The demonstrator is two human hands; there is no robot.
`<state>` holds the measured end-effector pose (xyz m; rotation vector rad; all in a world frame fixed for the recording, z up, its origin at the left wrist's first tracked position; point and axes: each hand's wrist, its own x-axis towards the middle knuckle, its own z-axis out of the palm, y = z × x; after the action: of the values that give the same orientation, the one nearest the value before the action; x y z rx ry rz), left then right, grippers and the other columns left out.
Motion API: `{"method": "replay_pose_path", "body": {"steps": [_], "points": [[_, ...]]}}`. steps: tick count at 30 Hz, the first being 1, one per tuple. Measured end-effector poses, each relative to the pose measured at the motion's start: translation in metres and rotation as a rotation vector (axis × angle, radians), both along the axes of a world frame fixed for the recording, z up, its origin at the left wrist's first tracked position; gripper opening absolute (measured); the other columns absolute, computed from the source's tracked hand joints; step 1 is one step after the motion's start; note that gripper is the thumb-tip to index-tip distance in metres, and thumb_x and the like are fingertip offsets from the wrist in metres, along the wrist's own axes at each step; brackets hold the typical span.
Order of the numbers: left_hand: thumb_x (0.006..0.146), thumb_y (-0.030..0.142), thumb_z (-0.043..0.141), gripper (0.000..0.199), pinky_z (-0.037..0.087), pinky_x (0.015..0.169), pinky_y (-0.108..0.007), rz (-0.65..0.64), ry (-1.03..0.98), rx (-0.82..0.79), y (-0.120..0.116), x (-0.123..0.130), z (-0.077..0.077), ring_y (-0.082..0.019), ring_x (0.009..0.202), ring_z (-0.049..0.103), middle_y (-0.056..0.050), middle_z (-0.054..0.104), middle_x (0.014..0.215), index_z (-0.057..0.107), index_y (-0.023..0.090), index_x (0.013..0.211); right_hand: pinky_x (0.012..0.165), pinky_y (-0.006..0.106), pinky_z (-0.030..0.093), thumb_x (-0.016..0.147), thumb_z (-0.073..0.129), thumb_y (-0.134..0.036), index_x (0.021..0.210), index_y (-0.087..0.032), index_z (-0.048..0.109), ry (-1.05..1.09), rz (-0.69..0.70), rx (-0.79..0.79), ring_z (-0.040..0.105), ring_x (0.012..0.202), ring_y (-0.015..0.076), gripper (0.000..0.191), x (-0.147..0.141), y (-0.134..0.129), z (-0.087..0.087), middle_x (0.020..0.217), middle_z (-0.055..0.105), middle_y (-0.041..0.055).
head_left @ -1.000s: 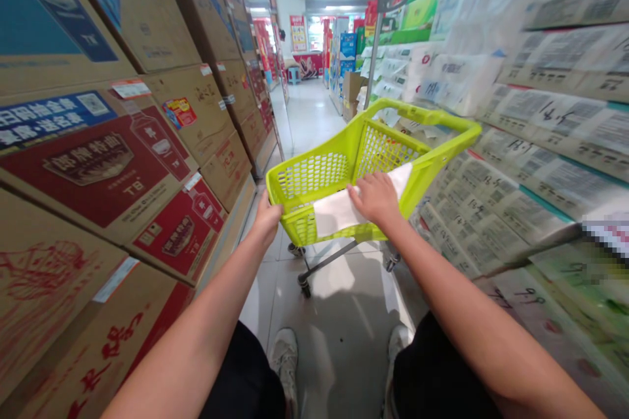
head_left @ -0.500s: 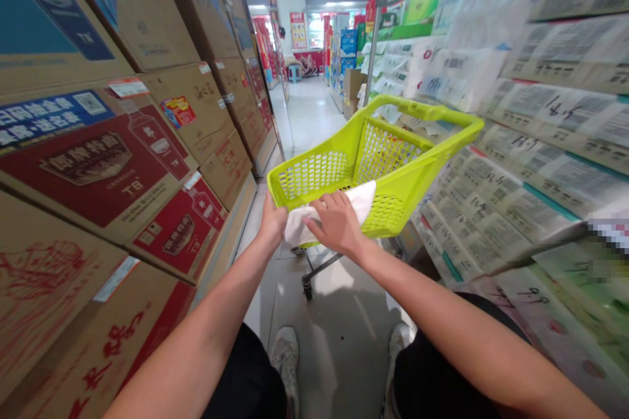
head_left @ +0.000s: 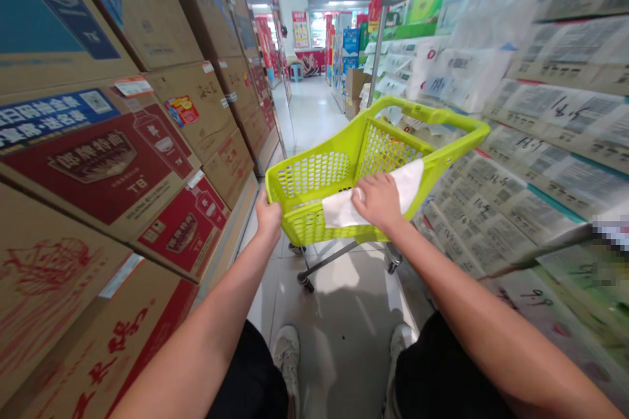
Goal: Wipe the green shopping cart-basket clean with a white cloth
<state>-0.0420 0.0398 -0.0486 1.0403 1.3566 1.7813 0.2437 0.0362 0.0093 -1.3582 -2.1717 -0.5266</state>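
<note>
A yellow-green shopping cart (head_left: pixel 314 170) with a perforated plastic basket stands crosswise in front of me. My left hand (head_left: pixel 269 215) is closed on the basket's front left corner. Over the near top rim lies a white cloth (head_left: pixel 339 208), draped partly down the side. My right hand (head_left: pixel 378 200) presses the cloth onto that rim, fingers curled over it toward the inside of the basket. The cart's handle (head_left: pixel 442 118) is at the right, apart from both hands.
Stacked cartons (head_left: pixel 103 157) line the left side. Packs of paper goods (head_left: pixel 531 163) are piled on the right, close to the cart. A grey metal pole (head_left: pixel 378 46) rises behind the basket. The tiled aisle (head_left: pixel 312 105) runs on toward shelves and a blue stool (head_left: pixel 296 72).
My right hand and the white cloth have slid right along the near rim, away from my left hand. My left hand stays on the corner. The cart has shifted slightly.
</note>
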Motion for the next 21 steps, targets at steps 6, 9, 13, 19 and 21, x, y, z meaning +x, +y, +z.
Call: {"method": "replay_pose_path", "body": {"steps": [6, 9, 13, 19, 21], "points": [[0.058, 0.014, 0.058, 0.047, 0.055, 0.074, -0.03, -0.046, 0.039, -0.047, -0.009, 0.0, 0.004, -0.02, 0.083, 0.067, -0.003, 0.072, 0.098, 0.065, 0.021, 0.104, 0.09, 0.041, 0.03, 0.103, 0.039, -0.056, 0.099, -0.019, 0.065, -0.034, 0.207, -0.064, 0.051, 0.097, 0.0282, 0.046, -0.047, -0.023, -0.011, 0.099, 0.069, 0.0115], [0.057, 0.014, 0.06, 0.053, 0.056, 0.076, -0.031, -0.076, 0.02, -0.09, -0.004, -0.011, 0.006, -0.02, 0.084, 0.067, -0.003, 0.072, 0.099, 0.066, 0.021, 0.109, 0.086, 0.041, 0.03, 0.104, 0.036, -0.051, 0.092, -0.019, 0.067, -0.076, 0.079, -0.035, 0.051, 0.093, 0.0281, 0.046, -0.01, -0.001, -0.002, 0.092, 0.069, 0.0116], [0.056, 0.015, 0.06, 0.053, 0.056, 0.077, -0.031, -0.077, -0.002, -0.097, 0.004, -0.019, 0.006, -0.02, 0.086, 0.068, -0.003, 0.073, 0.099, 0.066, 0.02, 0.108, 0.089, 0.043, 0.031, 0.101, 0.037, -0.039, 0.086, -0.019, 0.069, -0.013, -0.137, 0.082, 0.049, 0.094, 0.0293, 0.041, 0.051, 0.029, 0.009, 0.086, 0.066, 0.0123], [0.057, 0.015, 0.055, 0.048, 0.055, 0.081, -0.031, -0.018, 0.023, -0.025, 0.002, -0.001, 0.007, -0.021, 0.091, 0.068, -0.005, 0.073, 0.101, 0.065, 0.019, 0.104, 0.095, 0.045, 0.03, 0.102, 0.038, -0.047, 0.099, -0.018, 0.07, -0.001, -0.011, 0.015, 0.047, 0.098, 0.03, 0.044, -0.001, 0.002, -0.004, 0.095, 0.064, 0.0122], [0.057, 0.015, 0.055, 0.05, 0.055, 0.081, -0.03, -0.019, 0.026, -0.016, 0.0, 0.004, 0.007, -0.021, 0.092, 0.068, -0.005, 0.073, 0.102, 0.065, 0.019, 0.105, 0.096, 0.044, 0.031, 0.102, 0.039, -0.052, 0.114, -0.018, 0.068, -0.024, 0.125, -0.036, 0.047, 0.102, 0.0306, 0.047, -0.037, -0.017, -0.011, 0.104, 0.064, 0.0131]]}}
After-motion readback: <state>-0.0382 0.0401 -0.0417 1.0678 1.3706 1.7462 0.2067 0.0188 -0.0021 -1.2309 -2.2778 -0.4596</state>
